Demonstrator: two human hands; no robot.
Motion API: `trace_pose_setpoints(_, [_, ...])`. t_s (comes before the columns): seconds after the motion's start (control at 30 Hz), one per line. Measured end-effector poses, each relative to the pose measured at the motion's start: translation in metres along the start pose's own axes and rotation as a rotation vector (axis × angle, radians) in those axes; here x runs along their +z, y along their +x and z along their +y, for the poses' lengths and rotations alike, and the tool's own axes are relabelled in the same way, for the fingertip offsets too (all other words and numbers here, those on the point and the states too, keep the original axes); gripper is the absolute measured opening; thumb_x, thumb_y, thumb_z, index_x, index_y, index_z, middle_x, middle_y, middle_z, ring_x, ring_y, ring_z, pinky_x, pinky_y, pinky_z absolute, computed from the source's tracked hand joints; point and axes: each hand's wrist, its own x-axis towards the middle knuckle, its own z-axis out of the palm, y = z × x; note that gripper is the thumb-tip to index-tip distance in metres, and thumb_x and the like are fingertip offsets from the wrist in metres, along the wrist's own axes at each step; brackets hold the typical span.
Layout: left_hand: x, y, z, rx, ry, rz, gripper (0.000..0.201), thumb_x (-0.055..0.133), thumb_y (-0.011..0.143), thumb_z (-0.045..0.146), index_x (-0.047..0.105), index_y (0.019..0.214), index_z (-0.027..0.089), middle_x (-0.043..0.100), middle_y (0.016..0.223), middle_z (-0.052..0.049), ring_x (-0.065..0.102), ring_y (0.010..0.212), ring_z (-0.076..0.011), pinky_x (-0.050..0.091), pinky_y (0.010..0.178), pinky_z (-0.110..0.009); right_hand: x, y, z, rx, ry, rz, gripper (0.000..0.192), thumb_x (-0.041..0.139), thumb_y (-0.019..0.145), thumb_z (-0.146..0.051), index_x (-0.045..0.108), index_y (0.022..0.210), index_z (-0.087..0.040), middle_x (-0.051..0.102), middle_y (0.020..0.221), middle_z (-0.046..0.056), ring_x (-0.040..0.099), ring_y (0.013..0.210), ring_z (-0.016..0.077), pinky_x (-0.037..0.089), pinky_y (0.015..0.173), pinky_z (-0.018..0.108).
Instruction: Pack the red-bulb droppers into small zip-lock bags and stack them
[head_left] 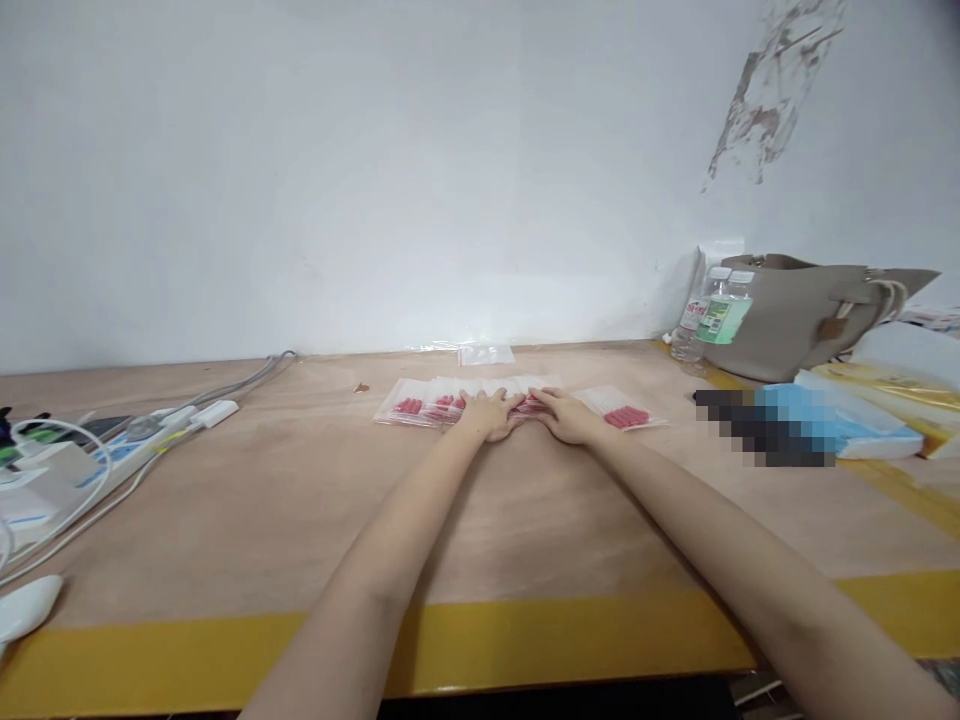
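Several small clear plastic bags (405,404) with red stick-like pieces inside lie overlapping in a row near the back of the table. My left hand (491,412) rests on the middle of the row with its fingers spread. Just to its right, my right hand (566,414) reaches flat over the bags, fingers stretched out, covering part of them. Another clear bag with red pieces (626,415) lies to the right of my right hand, a little apart from the row. What lies directly under my palms is hidden.
A power strip (142,430) with chargers and cables is on the left, with a white object (30,605) nearer me. At right stand plastic bottles (724,310), a grey handbag (795,310) and a blue packet (862,420). Yellow tape (525,640) lines the table's front edge.
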Motion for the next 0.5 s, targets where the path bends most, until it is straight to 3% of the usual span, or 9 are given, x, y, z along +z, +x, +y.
trace_pose_setpoints(0.13, [0.0,-0.016,-0.023,-0.027,-0.012,0.002,0.046,0.027,0.086,0.055,0.03,0.129,0.039,0.036,0.133,-0.005,0.043,0.109,-0.0372,0.024,0.083,-0.068,0.017,0.015,-0.019,-0.019,0.137,0.02,0.044,0.04,0.083,-0.024,0.043,0.127,-0.015,0.046,0.127,0.012,0.044,0.115,0.0199,0.036,0.096,0.035])
trace_pose_setpoints(0.33, [-0.001,-0.057,-0.077,-0.09,0.001,0.021,0.044,0.031,0.086,0.053,0.033,0.128,0.039,0.036,0.135,-0.004,0.041,0.112,-0.0355,0.024,0.089,-0.063,0.029,0.026,-0.053,-0.033,0.294,0.098,0.039,0.038,0.083,-0.018,0.05,0.121,-0.019,0.053,0.12,0.006,0.05,0.109,0.0163,0.039,0.094,0.031])
trace_pose_setpoints(0.5, [-0.002,-0.088,-0.107,-0.12,0.009,0.092,0.042,0.035,0.086,0.048,0.04,0.126,0.035,0.04,0.131,-0.007,0.04,0.111,-0.0361,0.021,0.089,-0.064,0.027,0.011,-0.053,0.008,0.335,0.118,0.034,0.037,0.083,-0.016,0.06,0.108,-0.02,0.058,0.114,0.005,0.052,0.105,0.017,0.04,0.092,0.032])
